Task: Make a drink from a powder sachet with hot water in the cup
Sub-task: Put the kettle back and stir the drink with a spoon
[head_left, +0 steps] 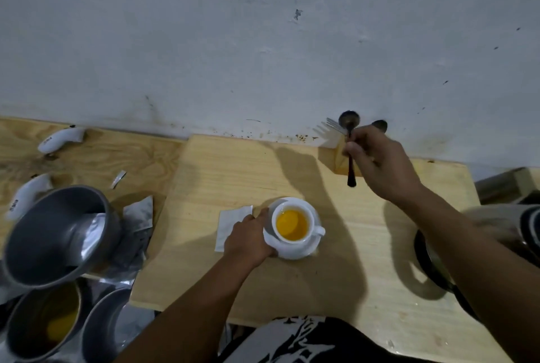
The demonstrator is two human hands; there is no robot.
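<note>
The pale wooden tabletop (239,175) is bare and wide between the stained grey wall (263,41) and the white cup of yellow drink (293,224), so a hand could pass there. The left hand (251,238) blocks the cup's left side, and a white paper square (230,224) lies just beside it. On the far left, 3 grey metal pots (55,234) and crumpled silver sachets (137,216) crowd the way. The right hand (377,158) holds a dark metal spoon (350,146) up near the wall, beside a silver fork (334,126). A black pan (432,260) sits under the right arm.
</note>
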